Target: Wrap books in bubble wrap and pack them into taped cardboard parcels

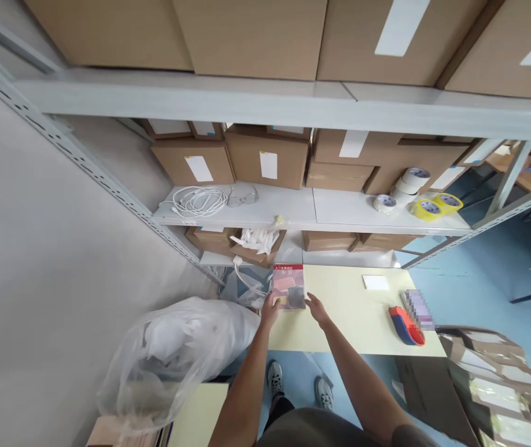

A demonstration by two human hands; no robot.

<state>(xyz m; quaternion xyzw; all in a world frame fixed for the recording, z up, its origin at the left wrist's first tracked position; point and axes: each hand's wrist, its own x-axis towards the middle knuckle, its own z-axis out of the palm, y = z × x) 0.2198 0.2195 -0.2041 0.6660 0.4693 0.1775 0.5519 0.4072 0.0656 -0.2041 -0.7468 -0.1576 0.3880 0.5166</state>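
A book [288,284] with a red band and a pinkish-grey cover is at the left end of the pale yellow table [340,316]. Whether it lies flat or is slightly lifted, I cannot tell. My left hand [271,308] grips its lower left edge, thumb on the cover and the other fingers mostly hidden. Beside the lower right edge is my right hand [316,308], its fingers apart and the tips close to the book. A white card [376,282] lies farther right on the table, past a red and blue holder [405,326] to its lower right.
Grey shelving [265,96] with cardboard boxes [267,158] rises behind the table. Tape rolls [428,210] and a coiled white cable [200,202] sit on a shelf. A large clear plastic bag [190,335] bulges at left. Packed parcels [502,379] stand at lower right.
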